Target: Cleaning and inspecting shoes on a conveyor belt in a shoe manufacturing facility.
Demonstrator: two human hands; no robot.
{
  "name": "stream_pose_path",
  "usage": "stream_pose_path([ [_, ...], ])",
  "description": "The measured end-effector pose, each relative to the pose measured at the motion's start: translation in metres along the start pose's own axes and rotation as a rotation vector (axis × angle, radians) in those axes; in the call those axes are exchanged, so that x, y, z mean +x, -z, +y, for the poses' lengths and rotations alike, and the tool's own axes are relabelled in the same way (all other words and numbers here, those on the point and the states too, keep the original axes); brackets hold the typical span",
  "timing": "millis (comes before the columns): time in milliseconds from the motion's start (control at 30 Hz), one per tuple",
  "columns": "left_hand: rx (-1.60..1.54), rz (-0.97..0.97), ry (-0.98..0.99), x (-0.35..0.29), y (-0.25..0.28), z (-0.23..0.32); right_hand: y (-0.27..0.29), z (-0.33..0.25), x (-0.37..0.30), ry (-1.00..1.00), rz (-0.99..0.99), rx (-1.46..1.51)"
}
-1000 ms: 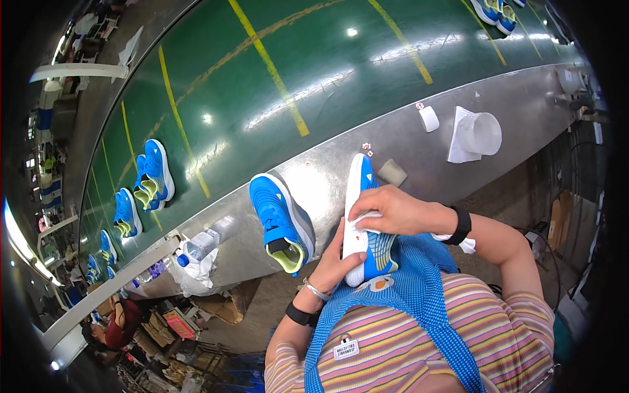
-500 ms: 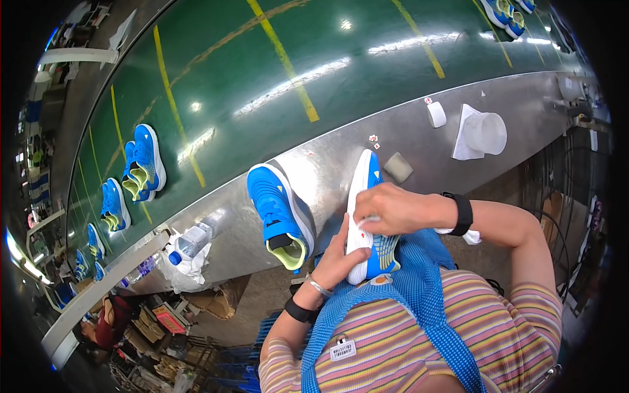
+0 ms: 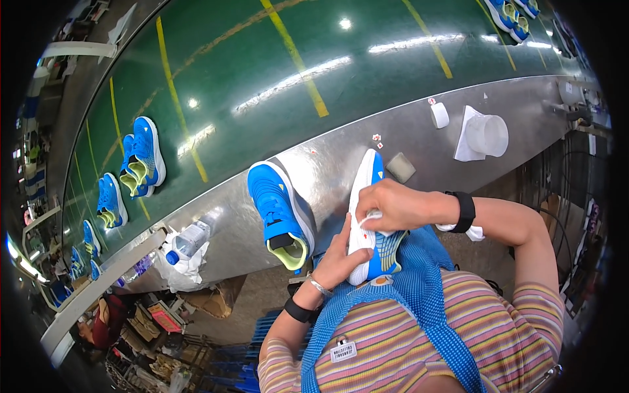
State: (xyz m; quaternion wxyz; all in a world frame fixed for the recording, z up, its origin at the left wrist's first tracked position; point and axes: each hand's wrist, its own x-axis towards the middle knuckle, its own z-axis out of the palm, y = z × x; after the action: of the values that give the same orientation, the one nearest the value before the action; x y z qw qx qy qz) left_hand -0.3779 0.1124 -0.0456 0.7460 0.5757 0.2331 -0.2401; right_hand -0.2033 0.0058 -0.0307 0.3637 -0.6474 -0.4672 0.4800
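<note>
A blue sports shoe with a white sole stands tilted at the near edge of the metal bench, its sole side turned to the left. My left hand grips it near the heel, thumb across the white sole. Against that sole my right hand presses a small white cloth, pinched in its fingers. A small red mark shows on the sole just below the cloth. To the left, a second blue shoe with a yellow-green lining rests on the bench, apart from both hands.
Beyond the metal bench runs a green belt with yellow lines, bearing blue shoes. A grey block, white roll and translucent cup on white paper lie to the right. A plastic bottle lies at left.
My right hand has shifted slightly on the sole, and more of the white cloth shows below its fingers. The left hand keeps its hold. The view has moved a little.
</note>
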Motion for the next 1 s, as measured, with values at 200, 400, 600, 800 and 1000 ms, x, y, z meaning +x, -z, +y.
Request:
stream_pose_path([
  [200, 0.053, 0.03, 0.014, 0.0, -0.001, -0.002, 0.002, 0.002, 0.002, -0.035, 0.035, -0.048],
  [400, 0.025, -0.003, 0.028, 0.001, -0.001, 0.002, 0.0, 0.004, -0.001, -0.024, 0.013, 0.082],
  [600, 0.043, 0.025, 0.009, 0.001, -0.002, -0.003, -0.003, 0.003, -0.004, -0.084, -0.02, 0.209],
  [800, 0.033, 0.017, 0.005, 0.002, -0.002, -0.005, -0.005, 0.009, -0.008, -0.071, 0.073, 0.053],
  [1000, 0.085, 0.021, -0.013, 0.002, -0.004, -0.002, -0.003, 0.006, -0.011, -0.147, 0.032, 0.179],
])
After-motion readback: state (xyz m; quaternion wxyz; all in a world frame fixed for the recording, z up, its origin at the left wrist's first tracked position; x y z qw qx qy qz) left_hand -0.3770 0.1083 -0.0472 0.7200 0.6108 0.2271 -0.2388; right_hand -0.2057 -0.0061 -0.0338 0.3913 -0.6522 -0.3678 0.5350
